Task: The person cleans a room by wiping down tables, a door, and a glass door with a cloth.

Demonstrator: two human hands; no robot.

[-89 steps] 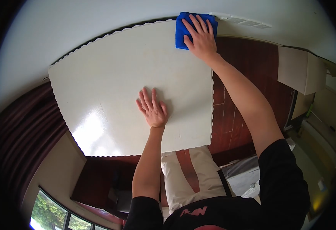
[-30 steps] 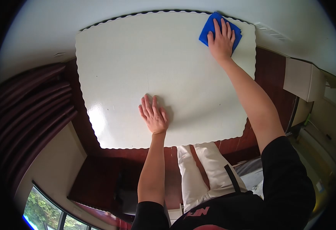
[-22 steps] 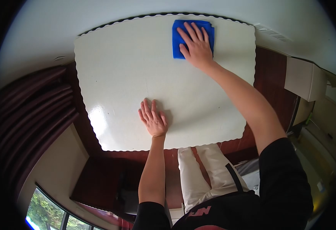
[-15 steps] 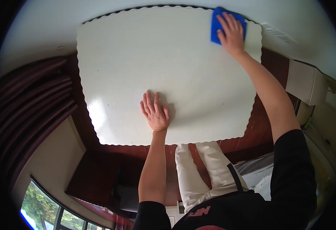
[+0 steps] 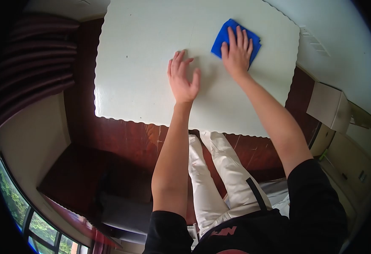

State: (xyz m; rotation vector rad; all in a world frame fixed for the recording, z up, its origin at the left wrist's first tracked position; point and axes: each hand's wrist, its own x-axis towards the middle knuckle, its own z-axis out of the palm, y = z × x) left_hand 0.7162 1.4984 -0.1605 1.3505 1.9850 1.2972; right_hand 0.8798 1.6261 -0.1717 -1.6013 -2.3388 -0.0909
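Note:
My right hand (image 5: 237, 53) lies with spread fingers on a folded blue cloth (image 5: 219, 42), pressing it against the white tabletop (image 5: 143, 80) right of the middle. Parts of the cloth show around the fingers on every side. To its left, my left hand (image 5: 183, 78) is over the same tabletop, fingers apart and slightly bent, holding nothing. Its palm looks raised off the surface, with a shadow beside it. The tabletop has a scalloped edge and a few small dark specks.
Dark curtains (image 5: 37, 63) hang at the left, above a window (image 5: 37, 224). A dark wooden cabinet or desk (image 5: 83, 169) stands at the lower left. Reddish-brown floor (image 5: 122, 131) surrounds the table. A pale box-like piece (image 5: 327, 103) is at the right, near wall sockets (image 5: 314, 41).
My right hand and the cloth have moved from the tabletop's far edge nearer to me. My left hand has lifted from lying flat, its fingers now bent. The view has shifted and turned.

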